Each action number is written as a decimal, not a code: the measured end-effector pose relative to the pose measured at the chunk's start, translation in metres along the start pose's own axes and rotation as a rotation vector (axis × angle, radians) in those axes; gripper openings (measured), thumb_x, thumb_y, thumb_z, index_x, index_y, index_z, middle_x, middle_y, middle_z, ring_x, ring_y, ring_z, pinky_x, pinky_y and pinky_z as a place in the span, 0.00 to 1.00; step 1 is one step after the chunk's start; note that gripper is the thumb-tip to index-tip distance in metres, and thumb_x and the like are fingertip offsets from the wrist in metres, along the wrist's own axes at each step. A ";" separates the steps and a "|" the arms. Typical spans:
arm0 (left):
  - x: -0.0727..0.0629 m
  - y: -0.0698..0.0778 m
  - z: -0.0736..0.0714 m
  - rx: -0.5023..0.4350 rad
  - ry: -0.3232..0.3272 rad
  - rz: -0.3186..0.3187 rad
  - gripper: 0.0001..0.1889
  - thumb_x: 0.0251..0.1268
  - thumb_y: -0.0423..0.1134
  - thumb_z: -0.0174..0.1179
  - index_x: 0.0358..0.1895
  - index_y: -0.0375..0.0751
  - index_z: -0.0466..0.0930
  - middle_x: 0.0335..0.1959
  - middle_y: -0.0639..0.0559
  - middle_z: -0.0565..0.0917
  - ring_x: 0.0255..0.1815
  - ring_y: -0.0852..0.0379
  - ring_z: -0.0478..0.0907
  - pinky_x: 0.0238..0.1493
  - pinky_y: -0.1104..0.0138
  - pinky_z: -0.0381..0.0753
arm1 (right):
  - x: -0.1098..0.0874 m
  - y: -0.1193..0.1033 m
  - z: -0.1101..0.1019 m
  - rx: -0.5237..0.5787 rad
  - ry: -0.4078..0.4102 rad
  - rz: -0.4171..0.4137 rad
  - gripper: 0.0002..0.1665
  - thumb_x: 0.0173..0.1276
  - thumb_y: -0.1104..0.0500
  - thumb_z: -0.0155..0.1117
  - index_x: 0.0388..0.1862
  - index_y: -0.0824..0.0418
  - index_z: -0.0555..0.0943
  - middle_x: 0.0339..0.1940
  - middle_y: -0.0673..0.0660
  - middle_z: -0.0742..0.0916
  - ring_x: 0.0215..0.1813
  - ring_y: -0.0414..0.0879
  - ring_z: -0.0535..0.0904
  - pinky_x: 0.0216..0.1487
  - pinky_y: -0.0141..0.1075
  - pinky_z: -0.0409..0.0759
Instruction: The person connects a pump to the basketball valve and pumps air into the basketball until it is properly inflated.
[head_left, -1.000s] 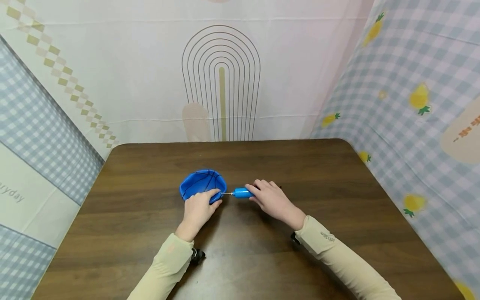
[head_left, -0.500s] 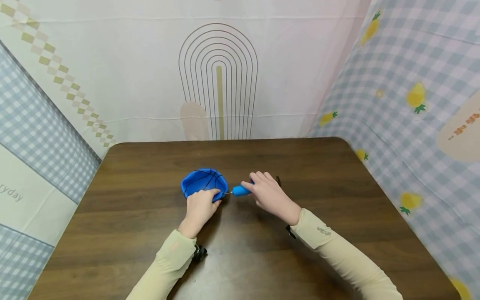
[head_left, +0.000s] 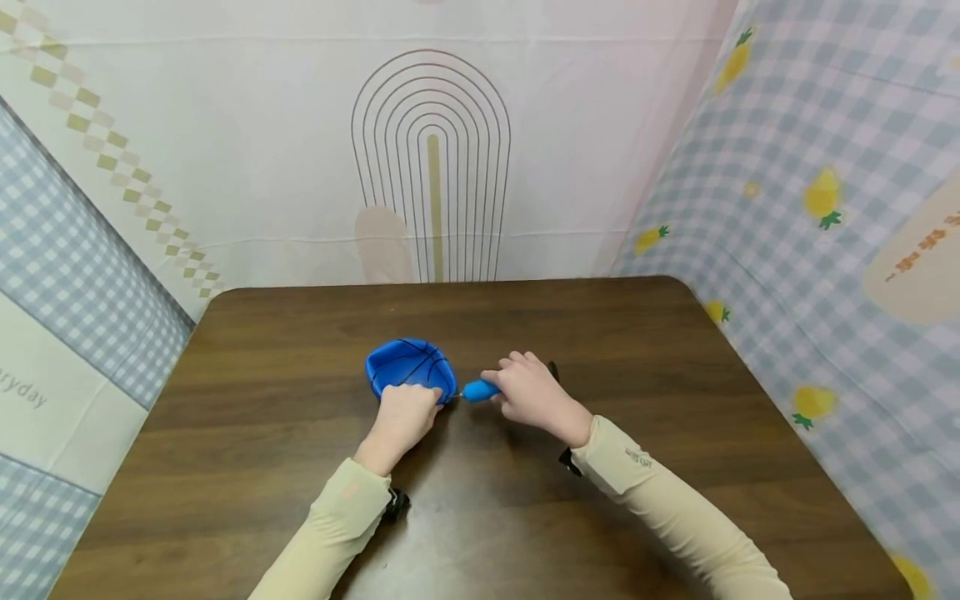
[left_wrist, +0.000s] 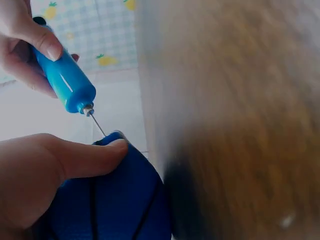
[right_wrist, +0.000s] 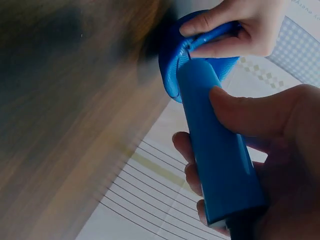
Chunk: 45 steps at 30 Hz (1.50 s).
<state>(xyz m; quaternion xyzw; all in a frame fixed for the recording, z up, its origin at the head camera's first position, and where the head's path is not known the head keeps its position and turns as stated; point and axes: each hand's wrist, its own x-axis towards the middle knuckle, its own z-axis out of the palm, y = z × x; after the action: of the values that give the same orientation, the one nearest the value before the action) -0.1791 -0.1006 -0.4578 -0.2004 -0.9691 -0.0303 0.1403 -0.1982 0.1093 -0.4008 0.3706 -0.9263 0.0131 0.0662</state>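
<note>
A deflated blue ball [head_left: 408, 362] with black seam lines, caved in like a bowl, lies on the table. My left hand [head_left: 403, 417] pinches its near right edge, thumb on the outside. In my right hand [head_left: 534, 390] is a blue hand pump [head_left: 480, 390], gripped around its barrel and pointing left at the ball. The pump's thin metal needle [left_wrist: 98, 124] meets the ball's edge beside my left thumb [left_wrist: 107, 155] in the left wrist view. How deep the tip sits is hidden. From the right wrist view, the pump barrel [right_wrist: 215, 145] lines up with the pinched edge.
The brown wooden table [head_left: 247, 400] reaches to a white patterned cloth [head_left: 300, 150] behind it. Checked cloth [head_left: 757, 208] with fruit prints hangs along the right side. Black straps with small devices sit at both wrists.
The pump has come closer to the ball, so less of its needle shows between them. My left hand and the ball's edge have shifted slightly right in view.
</note>
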 end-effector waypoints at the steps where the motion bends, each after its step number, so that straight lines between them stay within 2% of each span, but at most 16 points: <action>1: 0.000 0.000 0.000 -0.004 0.000 0.002 0.07 0.58 0.43 0.68 0.28 0.47 0.82 0.19 0.49 0.83 0.19 0.48 0.80 0.19 0.56 0.76 | 0.000 -0.001 0.000 -0.002 0.001 0.004 0.10 0.61 0.59 0.69 0.42 0.56 0.84 0.30 0.56 0.85 0.33 0.49 0.75 0.35 0.38 0.69; 4: 0.000 -0.001 0.000 -0.006 -0.009 0.020 0.06 0.58 0.43 0.68 0.28 0.47 0.82 0.19 0.49 0.83 0.20 0.48 0.80 0.19 0.56 0.77 | 0.001 -0.005 -0.002 -0.039 0.006 0.009 0.08 0.60 0.59 0.68 0.39 0.55 0.84 0.28 0.55 0.84 0.32 0.48 0.74 0.34 0.37 0.67; 7: 0.000 -0.002 0.000 -0.014 -0.027 0.045 0.07 0.58 0.42 0.68 0.26 0.48 0.82 0.19 0.49 0.83 0.21 0.49 0.80 0.20 0.56 0.77 | 0.001 -0.015 -0.004 -0.130 0.024 0.007 0.04 0.57 0.60 0.67 0.33 0.55 0.84 0.25 0.54 0.84 0.30 0.48 0.74 0.33 0.37 0.67; 11: -0.001 -0.004 0.002 -0.037 -0.033 0.046 0.07 0.57 0.42 0.68 0.25 0.49 0.81 0.19 0.51 0.83 0.21 0.49 0.81 0.21 0.55 0.77 | -0.001 -0.031 -0.001 -0.224 0.078 0.033 0.02 0.54 0.60 0.67 0.28 0.54 0.81 0.21 0.53 0.83 0.26 0.48 0.74 0.29 0.38 0.69; 19: -0.001 -0.011 0.002 -0.047 0.032 0.054 0.08 0.55 0.40 0.69 0.23 0.48 0.80 0.17 0.50 0.82 0.20 0.49 0.81 0.20 0.54 0.77 | -0.006 -0.043 0.009 -0.220 0.170 0.106 0.09 0.57 0.57 0.67 0.23 0.56 0.76 0.16 0.53 0.79 0.19 0.47 0.71 0.22 0.37 0.69; 25: -0.001 -0.011 0.002 -0.054 0.033 0.069 0.07 0.55 0.40 0.69 0.24 0.47 0.81 0.17 0.49 0.82 0.20 0.48 0.80 0.19 0.54 0.75 | -0.003 -0.046 0.009 -0.230 0.206 0.095 0.12 0.54 0.59 0.67 0.18 0.56 0.73 0.13 0.52 0.76 0.18 0.46 0.70 0.21 0.36 0.66; 34: -0.001 -0.016 0.008 -0.078 0.096 0.095 0.07 0.51 0.37 0.70 0.22 0.47 0.81 0.13 0.50 0.79 0.15 0.49 0.76 0.16 0.56 0.72 | 0.004 -0.046 0.007 -0.263 0.195 0.093 0.13 0.53 0.57 0.69 0.17 0.54 0.73 0.14 0.52 0.78 0.18 0.46 0.72 0.20 0.35 0.66; 38: 0.000 -0.018 0.010 -0.092 0.122 0.088 0.07 0.51 0.36 0.70 0.22 0.47 0.81 0.11 0.52 0.77 0.12 0.50 0.73 0.13 0.57 0.70 | 0.008 -0.047 0.006 -0.269 0.204 0.067 0.13 0.51 0.59 0.67 0.14 0.54 0.72 0.13 0.51 0.77 0.18 0.45 0.72 0.19 0.34 0.64; 45: -0.002 -0.019 0.014 -0.126 0.110 0.104 0.06 0.50 0.36 0.70 0.22 0.48 0.81 0.12 0.52 0.79 0.14 0.48 0.76 0.15 0.56 0.71 | 0.017 -0.041 -0.002 -0.262 0.148 0.019 0.17 0.53 0.56 0.70 0.12 0.51 0.73 0.11 0.49 0.77 0.16 0.43 0.71 0.18 0.31 0.59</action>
<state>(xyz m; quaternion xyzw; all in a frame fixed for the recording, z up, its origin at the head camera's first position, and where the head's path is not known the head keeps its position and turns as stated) -0.1884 -0.1176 -0.4716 -0.2571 -0.9444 -0.0947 0.1820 -0.1823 0.0678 -0.3971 0.3480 -0.9162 -0.0801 0.1821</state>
